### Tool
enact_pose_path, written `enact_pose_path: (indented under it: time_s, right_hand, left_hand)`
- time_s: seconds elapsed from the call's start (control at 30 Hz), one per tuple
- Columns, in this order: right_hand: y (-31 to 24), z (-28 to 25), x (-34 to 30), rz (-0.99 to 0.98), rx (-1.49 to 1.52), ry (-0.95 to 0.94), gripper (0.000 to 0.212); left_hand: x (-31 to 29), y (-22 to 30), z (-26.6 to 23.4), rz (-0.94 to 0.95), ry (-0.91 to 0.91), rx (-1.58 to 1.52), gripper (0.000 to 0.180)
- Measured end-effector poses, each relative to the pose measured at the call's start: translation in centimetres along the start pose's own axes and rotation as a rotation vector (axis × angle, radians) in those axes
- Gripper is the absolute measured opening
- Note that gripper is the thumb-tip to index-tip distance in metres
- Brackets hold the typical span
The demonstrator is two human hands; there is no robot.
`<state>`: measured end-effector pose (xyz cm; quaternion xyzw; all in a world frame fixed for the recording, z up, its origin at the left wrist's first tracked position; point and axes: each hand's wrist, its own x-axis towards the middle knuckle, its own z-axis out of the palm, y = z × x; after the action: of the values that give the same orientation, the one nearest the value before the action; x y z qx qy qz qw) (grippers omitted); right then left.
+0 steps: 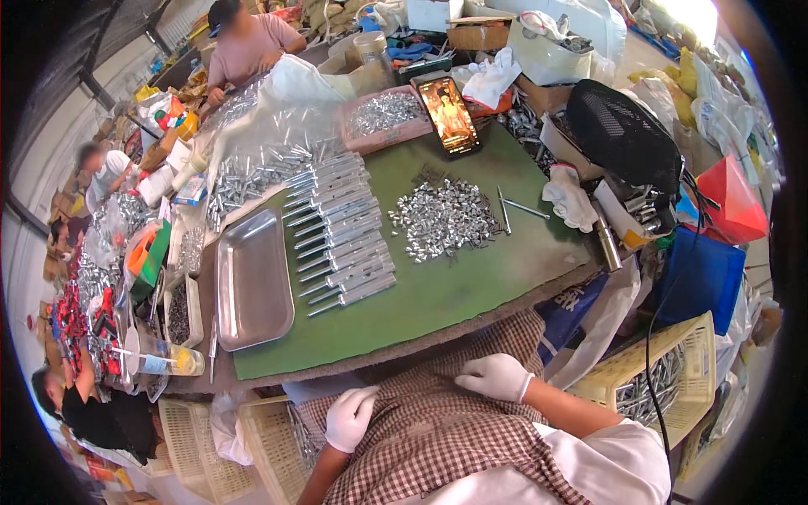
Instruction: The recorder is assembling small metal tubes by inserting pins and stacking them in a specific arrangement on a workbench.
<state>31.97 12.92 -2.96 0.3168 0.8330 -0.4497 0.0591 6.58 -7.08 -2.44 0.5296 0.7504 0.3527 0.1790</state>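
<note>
My left hand [350, 418], in a white glove, rests on the brown checked apron [438, 421] over my lap, its fingers loosely extended and holding nothing. Across the lap, my right hand [497, 377], also white-gloved, lies flat on the apron with nothing in it. Beyond both hands is the green work mat [471, 295]. On it several silver metal rods with flat, blade-like bodies [341, 227] lie side by side in a column. To their right spreads a heap of small metal sleeves [446, 220], with thin dark pins at its far edge. Two slim rods [515, 207] lie beside the heap.
A steel tray [252, 282] sits at the mat's left. A phone [450, 118] stands at the back by a pink bin [383, 118] of small parts. A black mesh fan [624, 139] and a yellow crate [656, 370] are at right. Other people work at left.
</note>
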Motion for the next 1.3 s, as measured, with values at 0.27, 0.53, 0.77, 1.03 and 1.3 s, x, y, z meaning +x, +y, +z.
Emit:
enact_pose_path:
  time_s: [0.27,0.53,0.77,1.03,1.3]
  right_hand:
    - [-8.5,0.1,2.9,-0.459,0.868,0.047,0.036]
    - [-9.6,0.7,3.4,-0.492,1.105,0.114,0.039]
    - [-10.3,-3.1,3.1,-0.322,1.561,0.257,0.029]
    - [-8.9,-2.0,3.8,-0.384,1.400,0.067,0.051]
    - [-9.1,0.2,4.1,-0.289,1.486,0.130,0.043]
  left_hand:
    - [6.0,8.2,0.9,0.258,-0.106,-1.203,0.060]
    - [5.9,9.4,0.8,0.527,-0.132,-0.643,0.063]
    - [6.9,10.6,0.9,0.618,-0.307,-0.530,0.055]
    - [6.8,11.7,2.2,0.332,-0.098,-1.436,0.076]
    - [6.2,10.6,3.0,0.233,-0.223,-1.167,0.080]
